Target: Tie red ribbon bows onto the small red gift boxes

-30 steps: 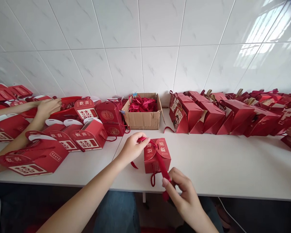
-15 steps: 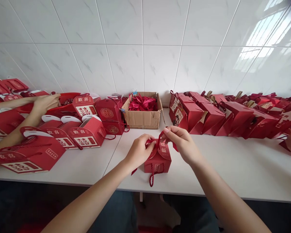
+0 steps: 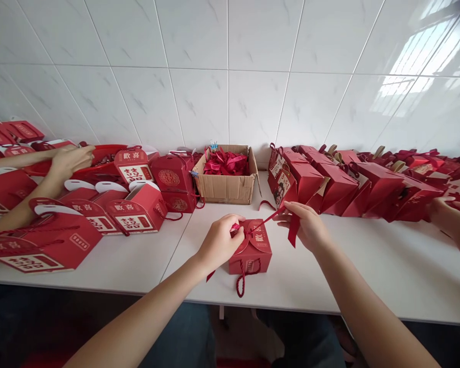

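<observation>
A small red gift box with gold lettering and a twisted cord handle sits in front of me on the table. Over its left top edge, my left hand is closed on one part of a red ribbon, whose tail hangs out below the hand. My right hand, off to the box's upper right, pinches the other length of ribbon. That stretch runs taut from the top of the box, and its loose end dangles under my fingers.
A cardboard box of red ribbons stands by the tiled wall. Red boxes fill the left, where a co-worker's hands reach by a red basin. Finished-looking red boxes line the right; another person's hand is there.
My right hand has moved right, away from the box, drawing its ribbon out straight. My left hand stays at the box top. The other person's hand at right has come further in.
</observation>
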`<move>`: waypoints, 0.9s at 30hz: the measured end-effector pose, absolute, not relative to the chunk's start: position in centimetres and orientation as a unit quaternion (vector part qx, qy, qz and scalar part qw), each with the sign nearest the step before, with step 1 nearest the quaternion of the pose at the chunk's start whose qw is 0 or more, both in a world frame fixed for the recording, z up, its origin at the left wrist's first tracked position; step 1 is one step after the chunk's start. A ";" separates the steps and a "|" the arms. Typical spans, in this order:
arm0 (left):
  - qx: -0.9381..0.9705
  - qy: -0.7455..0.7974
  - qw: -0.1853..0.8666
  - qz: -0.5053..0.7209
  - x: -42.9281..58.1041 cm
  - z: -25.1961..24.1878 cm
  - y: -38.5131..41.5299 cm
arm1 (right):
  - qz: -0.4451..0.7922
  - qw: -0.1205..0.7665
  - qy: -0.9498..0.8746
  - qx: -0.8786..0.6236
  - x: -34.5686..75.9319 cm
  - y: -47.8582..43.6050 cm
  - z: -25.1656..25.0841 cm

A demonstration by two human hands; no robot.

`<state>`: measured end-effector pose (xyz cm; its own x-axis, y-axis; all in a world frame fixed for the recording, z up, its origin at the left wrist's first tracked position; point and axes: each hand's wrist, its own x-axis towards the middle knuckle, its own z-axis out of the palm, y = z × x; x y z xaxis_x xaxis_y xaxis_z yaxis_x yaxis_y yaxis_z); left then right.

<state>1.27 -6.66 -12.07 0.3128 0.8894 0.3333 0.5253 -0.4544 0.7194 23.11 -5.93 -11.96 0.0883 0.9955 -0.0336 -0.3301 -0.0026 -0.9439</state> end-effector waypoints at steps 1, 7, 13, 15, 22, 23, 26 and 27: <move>0.771 0.460 0.249 0.363 1.3 -12.1 -6.7 | 0.558 0.588 -0.384 -0.441 23.5 -6.0 -12.3; 0.778 0.466 0.236 0.349 1.1 -12.0 -6.5 | 0.577 0.564 -0.399 -0.435 25.2 -7.2 -14.5; 0.779 0.469 0.236 0.342 1.1 -11.8 -6.4 | 0.593 0.534 -0.409 -0.442 25.7 -8.5 -15.8; 0.774 0.477 0.233 0.345 0.9 -11.8 -6.3 | 0.604 0.532 -0.399 -0.440 25.7 -8.8 -16.0; 0.720 0.535 0.273 0.348 -2.0 -10.8 -5.7 | 0.639 0.549 -0.337 -0.421 27.5 -9.6 -14.8; 0.713 0.538 0.296 0.339 -2.6 -10.4 -5.7 | 0.638 0.554 -0.329 -0.422 27.8 -9.7 -14.4; 0.680 0.559 0.375 0.291 -4.8 -9.2 -5.7 | 0.638 0.572 -0.320 -0.404 28.8 -10.1 -13.3; 0.669 0.565 0.394 0.278 -5.6 -8.8 -5.7 | 0.638 0.576 -0.324 -0.395 29.0 -10.2 -12.8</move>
